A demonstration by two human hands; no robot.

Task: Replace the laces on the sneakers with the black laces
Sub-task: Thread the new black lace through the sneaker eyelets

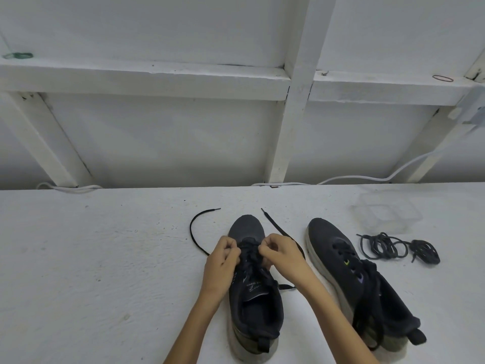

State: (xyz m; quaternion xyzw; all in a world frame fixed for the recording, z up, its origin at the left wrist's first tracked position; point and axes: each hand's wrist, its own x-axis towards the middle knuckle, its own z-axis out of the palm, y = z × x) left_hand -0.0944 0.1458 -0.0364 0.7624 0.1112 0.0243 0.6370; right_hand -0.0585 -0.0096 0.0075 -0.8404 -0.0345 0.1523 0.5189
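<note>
Lace, pinched by left grip and right grip, trails ahead beside sneaker.

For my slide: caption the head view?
Left hand and right hand pinch the black lace on one sneaker; second sneaker beside.

Dark left sneaker, black lace seemingly half threaded, stands beside the right sneaker.

The scene is lit by soft, diffuse, moderately bright light from above, and a cool grey cast is given to the white worktop. Only faint, short shadows are thrown beside the sneaker. Against its dark upper the black lace is poorly separated. Wide-angle distortion is shown at the edges, where the wall beams are splayed. The clear plastic box is rendered faintly.
</note>
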